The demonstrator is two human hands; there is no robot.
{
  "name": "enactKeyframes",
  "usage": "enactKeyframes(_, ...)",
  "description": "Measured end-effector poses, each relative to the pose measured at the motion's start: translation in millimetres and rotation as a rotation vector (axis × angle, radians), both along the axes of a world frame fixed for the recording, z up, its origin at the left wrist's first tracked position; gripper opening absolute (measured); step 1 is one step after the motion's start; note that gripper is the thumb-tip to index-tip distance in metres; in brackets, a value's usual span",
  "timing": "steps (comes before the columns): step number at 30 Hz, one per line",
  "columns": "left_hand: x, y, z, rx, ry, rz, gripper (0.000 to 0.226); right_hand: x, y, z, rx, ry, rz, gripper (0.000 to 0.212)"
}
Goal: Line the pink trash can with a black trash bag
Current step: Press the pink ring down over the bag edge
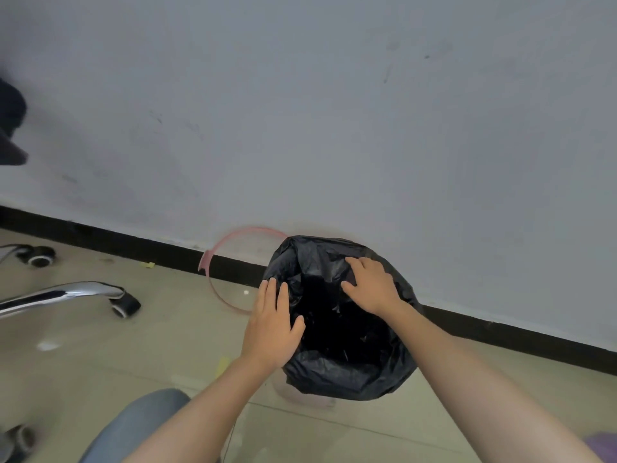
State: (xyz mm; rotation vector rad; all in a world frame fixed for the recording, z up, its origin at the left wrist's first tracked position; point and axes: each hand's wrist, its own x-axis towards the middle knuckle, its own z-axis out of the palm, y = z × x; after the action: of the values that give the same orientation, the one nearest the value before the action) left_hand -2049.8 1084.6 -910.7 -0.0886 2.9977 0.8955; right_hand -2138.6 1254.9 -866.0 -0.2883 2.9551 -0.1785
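A black trash bag (347,369) is draped over the pink trash can (310,401), which stands on the floor by the wall; only a strip of pink shows below the bag. My left hand (272,329) lies flat on the bag at the can's left rim, fingers apart. My right hand (370,285) presses on the bag at the far right of the opening, fingers spread. A thin pink ring (213,252) leans against the wall just left of the can.
A chrome chair leg with a caster (123,304) reaches in from the left, with another caster (40,255) farther back. A black baseboard (500,329) runs along the grey wall. My knee (133,426) is at the bottom.
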Motion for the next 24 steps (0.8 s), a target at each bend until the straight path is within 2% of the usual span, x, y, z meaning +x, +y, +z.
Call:
enactKeyframes(3, -1.4, -3.8, -4.2, 0.091, 0.037, -0.038, 0.066, 0.8, -15.0, -9.6, 0.026, 0.007, 0.015, 0.056)
enactKeyframes(5, -3.0, -15.7, -7.5, 0.333, 0.068, -0.038, 0.065, 4.0, -30.9, -13.7, -0.003, 0.004, 0.060, 0.054)
enactKeyframes(7, -6.1, -38.8, -9.9, 0.573, 0.132, 0.131, 0.060, 12.3, -52.0, -17.9, -0.025, -0.010, 0.169, 0.052)
enactKeyframes(8, -9.6, -53.4, -12.1, 0.614, 0.150, 0.238, 0.055, 17.8, -63.6, -20.8, -0.027, -0.015, 0.235, 0.052)
enactKeyframes(10, -19.7, -87.0, -22.8, 0.516, 0.102, 0.385, 0.048, 26.0, -86.2, -25.4, -0.008, 0.020, 0.352, 0.059)
enactKeyframes(12, -30.9, -119.5, -38.7, 0.375, 0.002, 0.458, 0.046, 23.1, -103.0, -27.0, 0.002, 0.076, 0.414, 0.075)
enactKeyframes(13, -36.3, -131.6, -46.5, 0.369, -0.045, 0.480, 0.045, 18.1, -108.2, -27.8, 0.009, 0.081, 0.430, 0.077)
enactKeyframes(16, -57.6, -146.2, -62.5, 0.499, -0.154, 0.464, 0.038, 4.0, -114.9, -33.5, 0.002, 0.016, 0.446, 0.067)
enactKeyframes(19, -94.2, -133.5, -59.2, 0.660, -0.205, 0.406, 0.035, 2.9, -113.8, -38.0, -0.035, 0.012, 0.456, 0.077)
enactKeyframes(22, -136.9, -112.3, -45.8, 0.834, -0.215, 0.397, 0.036, 6.4, -103.8, -37.9, -0.050, 0.024, 0.496, 0.072)
enactKeyframes(23, -149.0, -105.9, -42.7, 0.780, -0.177, 0.387, 0.038, 7.8, -98.4, -38.2, -0.063, 0.026, 0.502, 0.069)
enactKeyframes(24, -158.7, -101.3, -39.8, 0.611, -0.104, 0.386, 0.039, 9.5, -92.9, -38.1, -0.074, 0.027, 0.505, 0.067)
